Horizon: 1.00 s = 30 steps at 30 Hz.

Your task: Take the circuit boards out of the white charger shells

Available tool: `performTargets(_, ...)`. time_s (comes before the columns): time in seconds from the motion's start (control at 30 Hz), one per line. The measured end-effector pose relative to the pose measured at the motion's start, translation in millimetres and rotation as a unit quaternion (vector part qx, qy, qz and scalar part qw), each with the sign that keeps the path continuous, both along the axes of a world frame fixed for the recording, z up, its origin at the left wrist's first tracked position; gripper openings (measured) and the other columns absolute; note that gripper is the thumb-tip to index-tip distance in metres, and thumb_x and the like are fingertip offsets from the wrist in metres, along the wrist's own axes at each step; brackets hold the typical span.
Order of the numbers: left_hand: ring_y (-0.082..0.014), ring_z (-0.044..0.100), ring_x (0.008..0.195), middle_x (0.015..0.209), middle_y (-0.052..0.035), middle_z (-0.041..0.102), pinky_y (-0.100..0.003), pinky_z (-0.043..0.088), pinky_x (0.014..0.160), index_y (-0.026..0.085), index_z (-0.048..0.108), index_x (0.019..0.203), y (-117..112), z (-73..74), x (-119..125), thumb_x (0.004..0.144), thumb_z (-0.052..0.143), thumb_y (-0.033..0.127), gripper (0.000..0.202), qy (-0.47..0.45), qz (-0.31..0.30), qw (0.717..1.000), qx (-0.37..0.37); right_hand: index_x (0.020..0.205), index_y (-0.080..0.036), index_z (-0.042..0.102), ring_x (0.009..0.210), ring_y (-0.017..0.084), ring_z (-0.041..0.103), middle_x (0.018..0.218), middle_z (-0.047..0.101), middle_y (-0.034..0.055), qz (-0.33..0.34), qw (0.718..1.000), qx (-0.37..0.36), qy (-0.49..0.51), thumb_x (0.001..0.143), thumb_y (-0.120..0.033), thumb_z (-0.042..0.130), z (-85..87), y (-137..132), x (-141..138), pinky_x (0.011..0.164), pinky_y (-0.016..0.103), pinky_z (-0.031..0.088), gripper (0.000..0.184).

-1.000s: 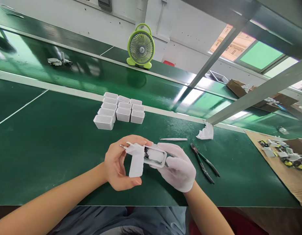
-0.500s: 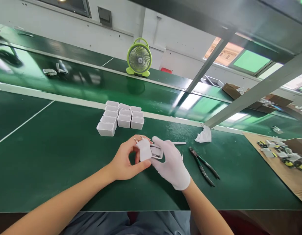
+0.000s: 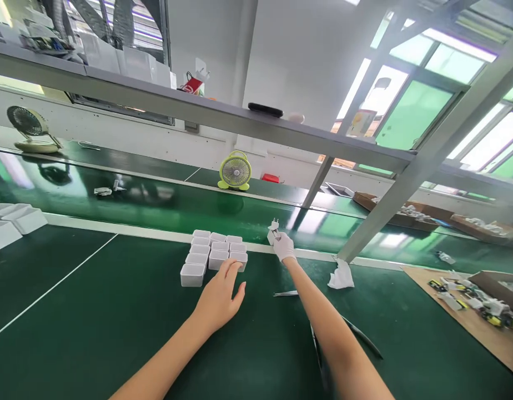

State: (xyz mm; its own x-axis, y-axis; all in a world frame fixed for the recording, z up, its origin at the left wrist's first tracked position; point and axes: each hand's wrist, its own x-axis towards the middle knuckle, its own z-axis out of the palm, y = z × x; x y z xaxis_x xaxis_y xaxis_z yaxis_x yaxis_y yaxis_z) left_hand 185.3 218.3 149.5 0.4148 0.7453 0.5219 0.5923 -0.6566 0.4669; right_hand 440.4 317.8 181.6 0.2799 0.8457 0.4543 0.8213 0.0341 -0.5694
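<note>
Eleven white cases (image 3: 192, 276), one two-pin plug (image 3: 272, 234)

The cases stand in three columns (five, three, three) on the worktop (image 3: 127, 311). The gloved right hand (image 3: 284, 246) grips the plug at the worktop's far edge; the left hand's (image 3: 218, 298) fingers, parted, are at the nearest cases. A cardboard box (image 3: 487, 290) holds white parts (image 3: 512, 286).

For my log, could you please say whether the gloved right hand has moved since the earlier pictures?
Yes: the right hand has moved forward, from short of the white strip to overlapping it.
</note>
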Motion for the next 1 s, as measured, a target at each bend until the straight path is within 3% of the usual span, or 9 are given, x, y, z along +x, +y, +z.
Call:
performTargets(0.1,-0.028,0.073,0.095,0.144,-0.0179,0.051,-0.044,0.064,0.076,0.019,0.049,0.13,10.1,-11.0,0.1,0.096,0.047,0.023,0.034,0.006,-0.008,1.0,-0.012,0.108,-0.014,0.065,0.071,0.013,0.066,0.091,0.067,0.0035,0.047,0.996,0.079,-0.016,0.105,-0.043,0.058,-22.0,-25.4,-2.9,0.065,0.026,0.059,0.029)
performTargets(0.2,-0.0351,0.07,0.106,0.144,-0.0199,0.049,-0.048,0.064,0.081,0.018,0.05,0.129,15.4,-19.3,0.1,0.093,0.048,0.022,0.036,0.016,-0.006,1.0,-0.02,0.114,-0.017,0.065,0.071,0.018,0.072,0.093,0.072,0.0075,0.084,0.988,0.128,-0.015,0.105,-0.048,0.053,-43.4,-73.1,-5.8,0.061,0.028,0.063,0.034)
performTargets(0.3,-0.0344,0.069,0.108,0.14,-0.0186,0.052,-0.046,0.063,0.085,0.019,0.051,0.127,13.5,-21.0,-0.5,0.09,0.052,0.023,0.038,0.04,-0.007,0.999,-0.034,0.128,-0.027,0.06,0.07,0.028,0.076,0.099,0.076,0.0107,0.119,0.984,0.133,0.007,0.098,-0.048,0.056,-54.5,-117.3,-5.3,0.052,0.033,0.065,0.037)
performTargets(0.37,-0.0312,0.069,0.107,0.136,-0.0163,0.055,-0.043,0.063,0.089,0.018,0.052,0.126,10.9,-19.4,-0.8,0.089,0.055,0.026,0.038,0.06,-0.008,0.997,-0.047,0.133,-0.02,0.058,0.071,0.035,0.076,0.089,0.076,0.0112,0.103,0.989,0.108,0.018,0.095,-0.044,0.057,-58.3,-130.7,-0.2,0.054,0.044,0.067,0.045)
performTargets(0.43,-0.0287,0.069,0.105,0.132,-0.0148,0.058,-0.041,0.062,0.091,0.017,0.053,0.127,9.2,-17.1,-1.0,0.088,0.057,0.028,0.04,0.077,-0.003,0.995,-0.061,0.132,-0.017,0.058,0.081,0.038,0.076,0.096,0.076,0.0129,0.051,0.998,0.031,0.003,0.089,-0.055,0.052,-61.9,-130.8,6.0,0.068,0.056,0.066,0.058)
performTargets(0.57,-0.0299,0.068,0.11,0.14,-0.0161,0.054,-0.042,0.061,0.095,0.017,0.053,0.129,7.8,-13.3,-0.9,0.088,0.057,0.033,0.044,0.095,0.017,0.992,-0.085,0.117,-0.022,0.069,0.101,0.04,0.073,0.121,0.072,0.0116,0.064,0.995,-0.061,-0.044,0.079,-0.061,0.045,-68.8,-120.6,14.9,0.09,0.064,0.057,0.059)
performTargets(0.67,-0.0308,0.068,0.113,0.153,-0.0166,0.044,-0.043,0.06,0.097,0.018,0.052,0.13,7.0,-11.2,-0.7,0.088,0.057,0.035,0.046,0.1,0.024,0.99,-0.095,0.114,-0.024,0.074,0.104,0.04,0.072,0.121,0.072,0.0094,0.072,0.985,-0.132,-0.086,0.079,-0.059,0.044,-70.8,-120.3,21.1,0.092,0.063,0.057,0.058)
performTargets(0.83,-0.0285,0.072,0.1,0.162,-0.0139,0.035,-0.045,0.062,0.089,0.019,0.052,0.13,4.3,-10.6,-1.8,0.09,0.055,0.036,0.044,0.124,0.029,0.986,-0.108,0.132,-0.021,0.068,0.116,0.038,0.067,0.134,0.065,0.0098,0.078,0.956,-0.247,-0.141,0.09,-0.053,0.035,-70.8,-125.8,27.7,0.101,0.059,0.054,0.063)
performTargets(1.0,-0.0289,0.065,0.121,0.16,-0.0097,0.04,-0.036,0.058,0.101,0.021,0.059,0.124,3.1,-9.0,-4.8,0.089,0.057,0.035,0.038,0.143,0.052,0.983,-0.102,0.144,-0.024,0.058,0.122,0.036,0.063,0.139,0.062,0.0083,0.099,0.941,-0.279,-0.166,0.098,-0.046,0.033,-73.7,-128.3,18.3,0.102,0.057,0.055,0.057)
